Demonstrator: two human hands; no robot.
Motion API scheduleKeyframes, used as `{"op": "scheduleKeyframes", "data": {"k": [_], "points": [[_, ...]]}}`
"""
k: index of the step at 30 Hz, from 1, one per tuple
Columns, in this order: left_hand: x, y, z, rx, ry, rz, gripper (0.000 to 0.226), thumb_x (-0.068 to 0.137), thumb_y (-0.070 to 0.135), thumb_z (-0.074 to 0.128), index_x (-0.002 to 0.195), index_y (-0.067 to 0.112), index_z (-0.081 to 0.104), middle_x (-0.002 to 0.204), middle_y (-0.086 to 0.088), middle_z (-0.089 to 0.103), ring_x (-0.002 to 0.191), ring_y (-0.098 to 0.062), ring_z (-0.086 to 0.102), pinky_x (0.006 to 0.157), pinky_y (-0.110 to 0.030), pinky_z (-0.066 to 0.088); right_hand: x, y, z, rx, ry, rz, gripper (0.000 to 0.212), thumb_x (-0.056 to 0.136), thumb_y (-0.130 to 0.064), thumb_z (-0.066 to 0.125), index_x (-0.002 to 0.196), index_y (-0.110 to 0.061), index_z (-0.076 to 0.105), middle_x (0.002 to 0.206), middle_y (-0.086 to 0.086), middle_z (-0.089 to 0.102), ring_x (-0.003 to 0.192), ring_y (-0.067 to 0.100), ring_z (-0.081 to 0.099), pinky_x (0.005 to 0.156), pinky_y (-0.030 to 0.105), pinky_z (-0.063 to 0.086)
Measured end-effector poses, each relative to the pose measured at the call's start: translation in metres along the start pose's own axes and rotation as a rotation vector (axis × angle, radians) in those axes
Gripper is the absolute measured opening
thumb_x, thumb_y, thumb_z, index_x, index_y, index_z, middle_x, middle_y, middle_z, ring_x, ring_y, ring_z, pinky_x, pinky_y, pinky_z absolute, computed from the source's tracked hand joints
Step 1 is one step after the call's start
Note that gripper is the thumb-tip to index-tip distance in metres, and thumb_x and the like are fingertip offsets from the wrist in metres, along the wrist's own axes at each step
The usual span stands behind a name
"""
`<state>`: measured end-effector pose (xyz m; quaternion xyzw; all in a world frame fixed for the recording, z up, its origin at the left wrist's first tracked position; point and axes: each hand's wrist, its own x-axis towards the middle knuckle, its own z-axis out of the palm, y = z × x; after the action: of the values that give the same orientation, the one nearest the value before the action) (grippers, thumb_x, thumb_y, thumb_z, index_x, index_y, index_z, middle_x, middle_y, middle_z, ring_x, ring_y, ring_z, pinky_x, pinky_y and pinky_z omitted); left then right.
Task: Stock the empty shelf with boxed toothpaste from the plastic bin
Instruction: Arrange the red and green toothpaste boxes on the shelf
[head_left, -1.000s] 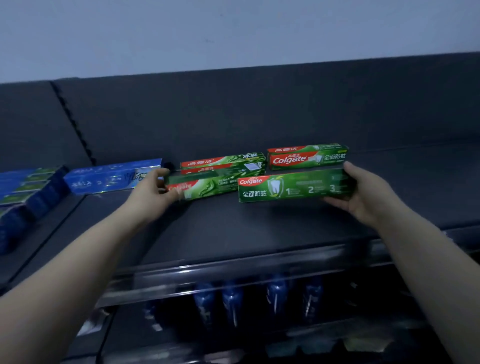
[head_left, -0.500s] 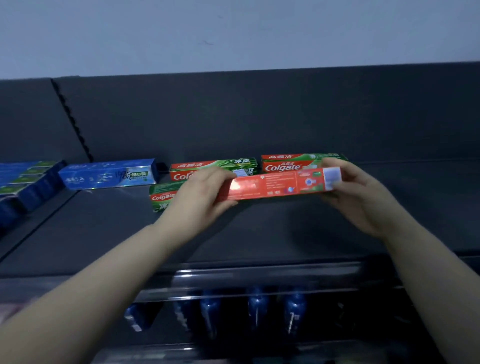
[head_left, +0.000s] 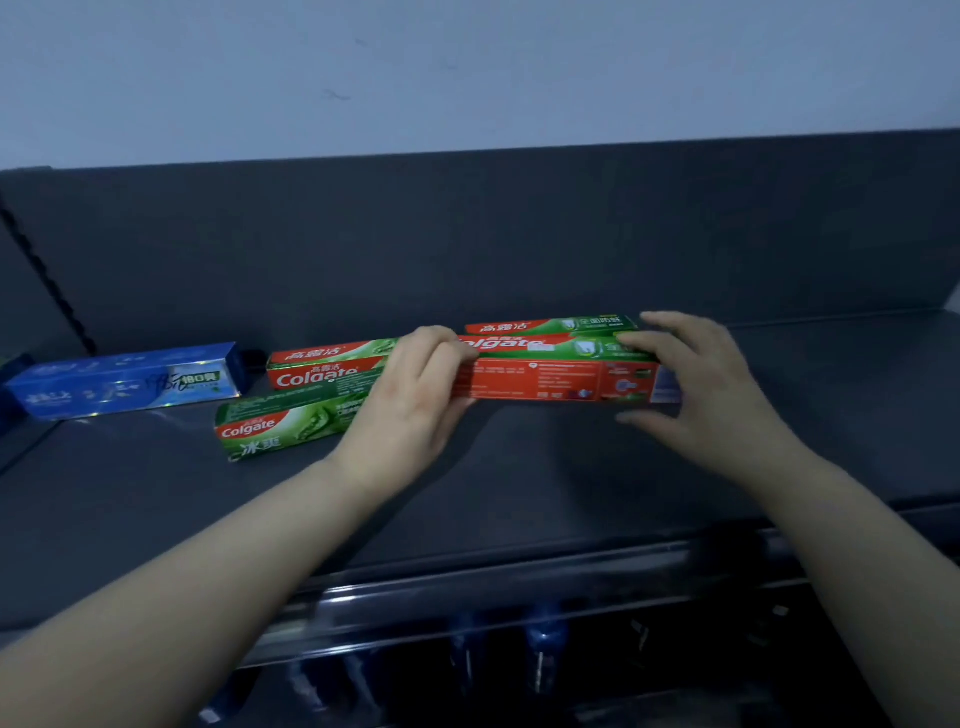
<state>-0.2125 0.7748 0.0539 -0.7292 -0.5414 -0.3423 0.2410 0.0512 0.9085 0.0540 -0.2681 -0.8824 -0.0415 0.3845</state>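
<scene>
A Colgate toothpaste box (head_left: 550, 382), red side towards me and green face up, sits low over the dark shelf (head_left: 519, 493), right in front of a rear Colgate box (head_left: 550, 326). My left hand (head_left: 415, 400) grips its left end. My right hand (head_left: 717, 395) curls over its right end, fingers on top and thumb just below. Two more Colgate boxes lie to the left: one at the back (head_left: 322, 364), and a green one (head_left: 291, 421) angled in front of it. The plastic bin is out of view.
A blue toothpaste box (head_left: 124, 384) lies at the shelf's far left. A clear plastic rail (head_left: 467, 587) runs along the shelf's front edge. Blue bottles (head_left: 540, 649) stand on the shelf below. The shelf's back panel (head_left: 519, 234) rises behind the boxes.
Both hands have carried the red-sided box back towards the rear Colgate box and rolled it so that its green face shows on top. My left hand moved from the green box to this one.
</scene>
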Motion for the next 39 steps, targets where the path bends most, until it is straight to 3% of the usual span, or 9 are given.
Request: {"op": "scheduleKeyframes", "data": {"k": [2,6,9,12,17,21,28,35,39], "points": [[0.007,0.003,0.009,-0.013,0.026,0.003,0.032,0.084,0.009,0.065,0.111,0.004,0.048,0.111,-0.009,0.042,0.099,-0.026,0.048,0.092,-0.026,0.038,0.003,0.002,-0.004,-0.157,0.098,-0.052,0.058,0.067,-0.040,0.077,0.117,-0.017,0.062,0.121,0.009,0.056,0.110,0.031,0.049,0.099,0.042,0.032],[0.019,0.010,0.021,0.010,0.105,0.090,0.026,0.085,0.006,0.065,0.104,0.006,0.047,0.107,-0.007,0.039,0.095,-0.026,0.045,0.087,-0.031,0.041,0.007,0.010,-0.012,-0.173,-0.072,0.023,0.078,0.064,-0.061,0.067,0.128,-0.017,0.055,0.120,0.005,0.061,0.107,0.028,0.055,0.097,0.044,0.035],[0.025,0.013,0.026,0.007,0.081,0.077,0.032,0.085,0.014,0.068,0.109,0.005,0.049,0.114,-0.008,0.040,0.103,-0.028,0.046,0.094,-0.035,0.041,0.009,0.013,-0.015,-0.058,-0.087,0.117,0.073,0.060,-0.043,0.082,0.123,-0.017,0.056,0.112,-0.001,0.060,0.099,0.023,0.054,0.091,0.039,0.033],[0.028,0.007,0.023,-0.003,-0.152,-0.074,0.067,0.079,0.033,0.072,0.133,0.005,0.043,0.131,-0.015,0.043,0.123,-0.027,0.041,0.108,-0.033,0.030,0.011,0.022,-0.012,0.014,-0.055,0.103,0.061,0.061,-0.031,0.085,0.113,-0.018,0.057,0.107,-0.009,0.053,0.097,0.016,0.045,0.089,0.034,0.030],[0.034,-0.002,0.034,0.200,-0.385,-0.107,0.062,0.076,0.031,0.073,0.130,0.009,0.050,0.117,-0.011,0.056,0.107,-0.034,0.051,0.098,-0.043,0.040,0.018,0.038,0.010,-0.114,-0.153,0.058,0.048,0.067,-0.014,0.070,0.112,-0.016,0.055,0.105,0.000,0.058,0.095,0.026,0.053,0.091,0.039,0.034],[0.033,-0.015,0.025,0.319,-0.456,-0.167,0.079,0.072,0.037,0.077,0.139,0.015,0.042,0.127,-0.010,0.052,0.121,-0.035,0.044,0.108,-0.045,0.030,0.032,0.033,0.027,-0.348,-0.336,0.092,0.046,0.071,-0.026,0.073,0.108,-0.014,0.050,0.109,0.004,0.053,0.095,0.027,0.049,0.078,0.038,0.039],[-0.001,-0.048,-0.032,0.453,-0.413,-0.415,0.066,0.075,0.037,0.075,0.132,0.013,0.051,0.119,-0.013,0.055,0.111,-0.038,0.047,0.097,-0.046,0.039,0.045,0.033,0.030,-0.006,-0.506,0.132,0.040,0.078,-0.050,0.068,0.102,-0.025,0.047,0.099,-0.006,0.052,0.096,0.019,0.051,0.082,0.034,0.040],[-0.035,-0.073,-0.080,0.505,-0.560,-0.645,0.062,0.077,0.045,0.070,0.127,0.012,0.053,0.115,-0.012,0.056,0.108,-0.034,0.048,0.093,-0.040,0.040,0.064,0.013,0.049,-0.308,-0.405,0.078,0.052,0.084,-0.039,0.065,0.130,-0.019,0.053,0.129,0.009,0.054,0.114,0.033,0.049,0.095,0.043,0.037],[-0.046,-0.079,-0.090,0.542,-0.677,-0.713,0.066,0.078,0.049,0.068,0.131,0.014,0.049,0.124,-0.012,0.053,0.112,-0.034,0.048,0.096,-0.039,0.039,0.089,-0.060,0.065,-0.073,-0.328,-0.142,0.052,0.084,-0.036,0.066,0.132,-0.021,0.053,0.127,0.004,0.055,0.117,0.030,0.045,0.097,0.040,0.031]]}}
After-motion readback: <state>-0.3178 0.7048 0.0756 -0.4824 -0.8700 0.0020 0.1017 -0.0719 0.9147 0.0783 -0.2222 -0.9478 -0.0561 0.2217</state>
